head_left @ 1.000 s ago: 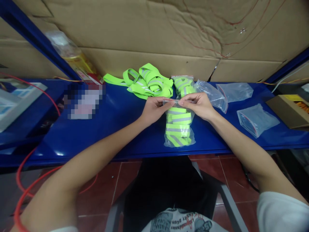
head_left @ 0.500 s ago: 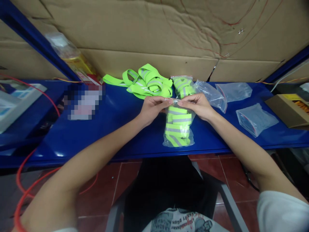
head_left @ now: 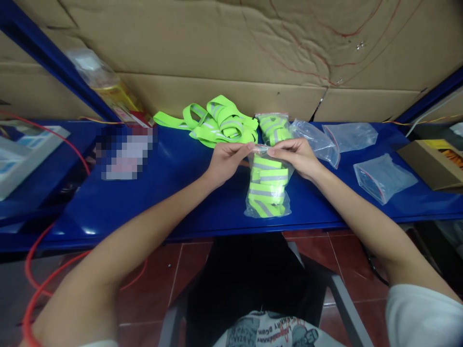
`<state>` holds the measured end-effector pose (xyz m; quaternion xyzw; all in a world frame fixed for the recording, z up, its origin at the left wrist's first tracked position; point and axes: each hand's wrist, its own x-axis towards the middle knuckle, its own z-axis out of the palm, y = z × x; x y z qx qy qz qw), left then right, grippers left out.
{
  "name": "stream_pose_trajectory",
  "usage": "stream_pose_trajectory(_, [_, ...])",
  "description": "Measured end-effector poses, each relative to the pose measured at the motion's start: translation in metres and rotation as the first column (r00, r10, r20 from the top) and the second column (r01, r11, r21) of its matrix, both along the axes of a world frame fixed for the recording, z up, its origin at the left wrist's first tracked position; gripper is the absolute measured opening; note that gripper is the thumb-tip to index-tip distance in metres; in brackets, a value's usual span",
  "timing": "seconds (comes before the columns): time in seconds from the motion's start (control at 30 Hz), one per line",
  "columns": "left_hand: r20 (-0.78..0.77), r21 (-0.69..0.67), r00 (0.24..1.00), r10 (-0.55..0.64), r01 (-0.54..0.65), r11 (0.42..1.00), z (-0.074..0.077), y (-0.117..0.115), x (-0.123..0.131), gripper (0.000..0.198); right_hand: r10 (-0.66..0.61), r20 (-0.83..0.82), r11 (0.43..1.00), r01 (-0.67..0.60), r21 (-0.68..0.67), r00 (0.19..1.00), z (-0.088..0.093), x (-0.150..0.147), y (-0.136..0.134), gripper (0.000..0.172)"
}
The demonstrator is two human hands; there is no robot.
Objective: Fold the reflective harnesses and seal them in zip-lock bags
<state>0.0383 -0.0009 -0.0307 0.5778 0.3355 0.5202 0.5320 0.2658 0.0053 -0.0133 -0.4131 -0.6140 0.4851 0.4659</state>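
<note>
Left hand (head_left: 226, 161): in the middle of the frame, fingers pinched shut on the left end of the filled bag's top edge.
Right hand (head_left: 294, 156): just to the right, fingers pinched shut on the right end of the same edge.
Filled bag (head_left: 267, 190): clear and stuffed with folded green strap. It lay on the bench between the hands, with its bottom close to the front edge.
Bench (head_left: 173, 193): blue and long, with bare room left of the left hand.
Loose straps (head_left: 213, 123): a green pile at the back edge, just behind the left hand.
Second bag (head_left: 275, 126): also full, behind the right hand.
Empty bags (head_left: 383, 177): three clear ones on the right side, apart from the hands.
Box (head_left: 430, 164): brown, at the right edge of the frame.
</note>
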Motion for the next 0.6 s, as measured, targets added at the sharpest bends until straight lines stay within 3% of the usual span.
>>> stream_pose_trajectory(0.13, [-0.043, 0.057, 0.997, 0.067, -0.065, 0.996, 0.0025, -0.0015, 0.0003, 0.049, 0.008, 0.007, 1.0, -0.008, 0.007, 1.0, 0.0002, -0.0006, -0.0012, 0.027])
stream_pose_trajectory(0.33, [-0.051, -0.062, 0.999, -0.009, 0.006, 0.998, -0.0051, 0.0019, 0.0002, 0.047, 0.061, 0.099, 0.994, -0.07, 0.084, 0.993, -0.0007, -0.0012, -0.0038, 0.035])
stream_pose_trajectory(0.6, [-0.059, -0.011, 0.998, -0.028, 0.027, 1.0, -0.0038, 0.0016, 0.0015, 0.039, 0.089, 0.119, 0.995, -0.094, 0.036, 0.989, -0.0063, 0.0004, 0.0011, 0.034])
